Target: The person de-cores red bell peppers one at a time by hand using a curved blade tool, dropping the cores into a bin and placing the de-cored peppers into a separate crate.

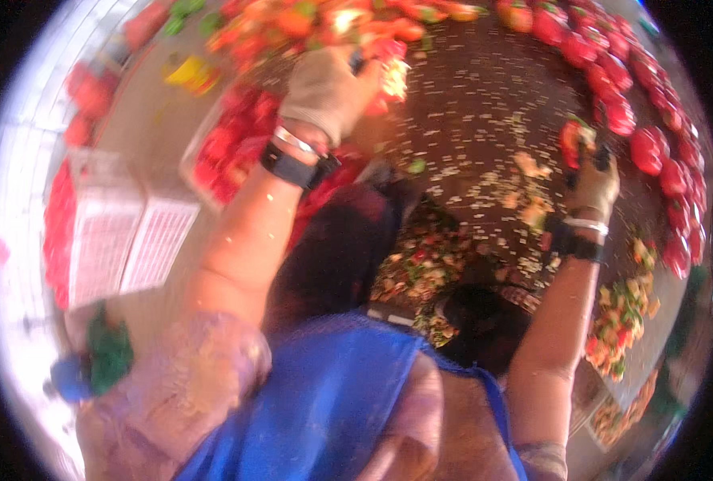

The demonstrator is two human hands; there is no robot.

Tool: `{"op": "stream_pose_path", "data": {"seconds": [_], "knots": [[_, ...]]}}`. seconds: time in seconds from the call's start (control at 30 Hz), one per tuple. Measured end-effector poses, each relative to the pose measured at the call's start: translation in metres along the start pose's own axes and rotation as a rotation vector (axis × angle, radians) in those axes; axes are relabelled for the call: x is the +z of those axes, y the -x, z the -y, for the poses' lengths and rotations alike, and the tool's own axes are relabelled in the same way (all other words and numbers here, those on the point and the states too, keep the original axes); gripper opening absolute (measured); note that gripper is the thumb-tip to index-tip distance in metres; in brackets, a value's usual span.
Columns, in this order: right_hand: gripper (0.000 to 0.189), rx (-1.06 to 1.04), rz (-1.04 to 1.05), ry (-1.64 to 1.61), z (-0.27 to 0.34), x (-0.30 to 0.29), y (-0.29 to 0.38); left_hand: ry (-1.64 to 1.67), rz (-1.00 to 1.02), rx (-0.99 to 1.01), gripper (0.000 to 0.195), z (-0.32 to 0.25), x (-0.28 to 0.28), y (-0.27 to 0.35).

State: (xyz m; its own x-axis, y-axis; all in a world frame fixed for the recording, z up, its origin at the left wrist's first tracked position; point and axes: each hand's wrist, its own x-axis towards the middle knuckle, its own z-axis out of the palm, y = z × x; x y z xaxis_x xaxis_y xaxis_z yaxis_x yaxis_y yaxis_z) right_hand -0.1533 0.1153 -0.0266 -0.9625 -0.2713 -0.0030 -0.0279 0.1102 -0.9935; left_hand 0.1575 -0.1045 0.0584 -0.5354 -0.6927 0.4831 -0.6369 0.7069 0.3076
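Note:
My left hand (326, 90), in a pale work glove, grips a cut red bell pepper (394, 78) with its pale, seedy inside showing. It is raised at the upper middle, close to a pile of orange-red peppers (296, 24). On the right, my right hand (594, 183), also gloved, has its fingers closed on a red and green pepper piece (570, 144), probably a stem end. That hand is low over the dark table (470, 90), which is strewn with pale seeds. Pepper core scraps (531, 174) lie just left of it. Blur hides whether a blade is held.
Whole red peppers (609, 72) line the table's right side. A crate of red pepper pieces (230, 150) stands left of my knee. White plastic crates (131, 234) are farther left. Scraps are heaped between my legs (422, 258) and at the lower right (621, 324).

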Motion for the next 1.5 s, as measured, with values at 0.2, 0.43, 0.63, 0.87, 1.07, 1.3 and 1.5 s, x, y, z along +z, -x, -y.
{"op": "stream_pose_path", "data": {"seconds": [0.2, 0.43, 0.63, 0.87, 1.07, 1.3, 1.5], "knots": [[0.031, 0.017, -0.087, 0.373, -0.038, -0.027, -0.043, -0.311, 0.001, -0.475, 0.04, 0.161, -0.086, 0.077], [0.03, 0.022, 0.117, 0.351, -0.038, -0.019, -0.022, -0.116, 0.427, -1.024, 0.061, 0.188, -0.042, 0.165], [0.026, -0.332, 0.111, 0.542, -0.034, -0.031, -0.009, -0.364, 0.205, -0.291, 0.055, 0.117, -0.024, 0.121], [0.018, -0.04, 0.059, 0.057, -0.021, 0.01, 0.042, 1.151, 0.589, -0.491, 0.031, -0.052, 0.033, 0.034], [0.025, -0.253, 0.305, -0.106, 0.013, 0.032, 0.109, 2.149, 0.762, -0.562, 0.04, -0.12, 0.112, 0.017], [0.02, 0.165, 0.241, -0.572, 0.04, 0.025, 0.113, 1.465, 0.348, -0.224, 0.044, -0.129, 0.126, 0.036], [0.018, 0.244, 0.428, -0.768, 0.037, 0.02, 0.087, 0.464, -0.107, 0.568, 0.062, -0.147, 0.118, 0.028]]}}
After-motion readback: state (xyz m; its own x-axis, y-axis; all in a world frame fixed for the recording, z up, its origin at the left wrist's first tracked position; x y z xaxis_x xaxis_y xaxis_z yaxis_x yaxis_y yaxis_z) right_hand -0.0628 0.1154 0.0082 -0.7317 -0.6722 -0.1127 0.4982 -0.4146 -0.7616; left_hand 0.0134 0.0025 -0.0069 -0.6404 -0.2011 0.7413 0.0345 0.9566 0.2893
